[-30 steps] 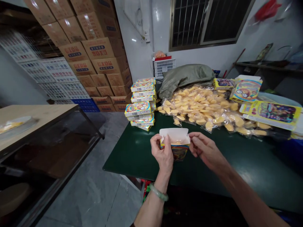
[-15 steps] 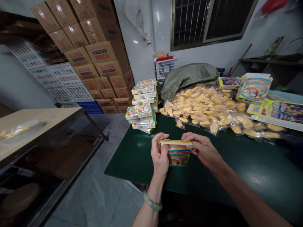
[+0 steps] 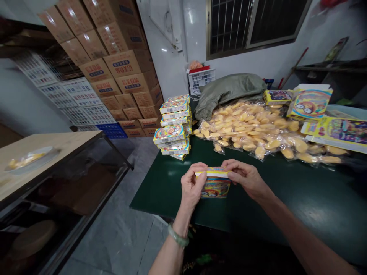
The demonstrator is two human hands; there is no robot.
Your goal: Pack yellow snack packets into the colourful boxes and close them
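A small colourful cardboard box (image 3: 215, 188) stands upright near the front of the green table, a goggled cartoon face printed on its side. My left hand (image 3: 192, 184) grips its upper left edge, thumb in front and fingers behind. At the upper right edge, my right hand (image 3: 243, 176) pinches the top flap. The flap lies folded over the opening, so the inside is hidden. Beyond the hands lies a heap of yellow pieces in clear wrappers (image 3: 246, 126). Similar boxes are piled in a stack (image 3: 172, 131) behind my left hand.
A grey-green sack (image 3: 229, 89) lies behind the heap. An upright box (image 3: 311, 102) and a flat one (image 3: 341, 131) lie at the right on the green table (image 3: 160, 191). Left of it stand a wooden table (image 3: 69, 143) and stacked cartons (image 3: 123, 63).
The box's top flap has been folded down, covering the opening where yellow contents showed before. Both hands stay at the box's top edge.
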